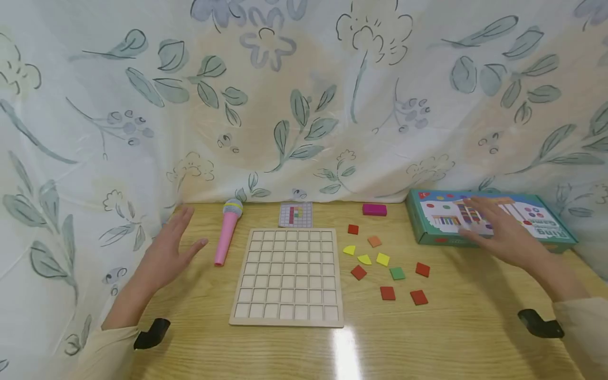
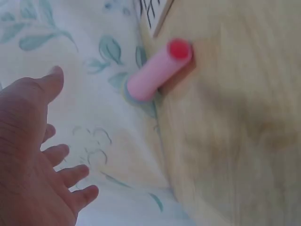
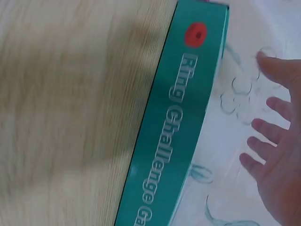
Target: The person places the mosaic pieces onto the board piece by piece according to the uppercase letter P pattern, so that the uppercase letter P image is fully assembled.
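Observation:
My left hand (image 1: 166, 255) hovers at the left of the table, fingers spread and nothing in it. Just to its right lies a pink toy microphone (image 1: 228, 232), whose red end shows in the left wrist view. Over the green game box (image 1: 494, 219) hangs my right hand (image 1: 508, 232), fingers extended and holding nothing. The box side reads "Ring Challenge" in the right wrist view. Between the hands sits a wooden grid board (image 1: 287, 277) with bare cells. Right of it are scattered red tiles (image 1: 387, 293), yellow pieces (image 1: 382, 259), an orange tile (image 1: 374, 241) and a green tile (image 1: 397, 273).
Behind the board lies a pattern card (image 1: 295, 215) with coloured squares on a grid. A magenta block (image 1: 374, 210) stands at the back of the wooden table (image 1: 266, 353). Floral cloth (image 1: 294, 105) hangs along the back and left edges.

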Action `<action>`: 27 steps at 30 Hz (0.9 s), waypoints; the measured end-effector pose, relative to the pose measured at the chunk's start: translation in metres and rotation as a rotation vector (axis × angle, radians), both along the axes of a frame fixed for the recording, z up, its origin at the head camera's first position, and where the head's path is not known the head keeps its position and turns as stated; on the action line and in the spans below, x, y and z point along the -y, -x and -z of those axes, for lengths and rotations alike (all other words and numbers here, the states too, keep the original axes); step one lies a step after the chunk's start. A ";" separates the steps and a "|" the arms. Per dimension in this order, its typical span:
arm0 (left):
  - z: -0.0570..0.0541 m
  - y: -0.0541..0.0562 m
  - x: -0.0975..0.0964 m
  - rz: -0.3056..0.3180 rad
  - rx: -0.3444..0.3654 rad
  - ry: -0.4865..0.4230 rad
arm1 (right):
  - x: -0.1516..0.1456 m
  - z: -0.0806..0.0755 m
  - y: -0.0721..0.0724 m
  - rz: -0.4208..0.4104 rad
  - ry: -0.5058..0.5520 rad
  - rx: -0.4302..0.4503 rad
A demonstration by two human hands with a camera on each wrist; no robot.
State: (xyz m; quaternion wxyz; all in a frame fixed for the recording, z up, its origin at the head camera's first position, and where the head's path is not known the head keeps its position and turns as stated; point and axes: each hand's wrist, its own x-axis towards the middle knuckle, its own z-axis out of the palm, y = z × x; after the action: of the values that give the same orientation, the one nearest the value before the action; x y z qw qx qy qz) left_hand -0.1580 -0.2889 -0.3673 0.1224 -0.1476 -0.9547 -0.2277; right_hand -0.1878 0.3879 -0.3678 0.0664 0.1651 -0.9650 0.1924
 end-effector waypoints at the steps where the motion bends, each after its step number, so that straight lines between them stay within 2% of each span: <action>1: 0.001 -0.003 -0.003 0.008 -0.003 -0.005 | 0.002 0.000 -0.002 -0.024 0.015 -0.016; 8: 0.010 -0.022 -0.020 0.053 0.012 0.012 | 0.027 0.003 -0.010 -0.149 0.054 -0.116; 14: 0.013 -0.037 -0.035 0.076 0.061 0.048 | 0.059 0.001 -0.015 -0.213 0.070 -0.134; 21: 0.027 -0.048 -0.049 0.094 0.141 0.040 | 0.096 0.005 -0.015 -0.297 0.058 -0.091; 27: 0.042 -0.055 -0.063 0.183 0.190 0.034 | 0.122 0.009 -0.008 -0.332 0.102 -0.030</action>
State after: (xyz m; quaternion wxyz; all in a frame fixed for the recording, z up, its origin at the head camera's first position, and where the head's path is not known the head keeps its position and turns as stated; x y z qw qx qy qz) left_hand -0.1026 -0.2260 -0.4093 0.0079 -0.2138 -0.9483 -0.2346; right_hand -0.1795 0.2654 -0.3766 0.0563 0.3217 -0.9123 0.2469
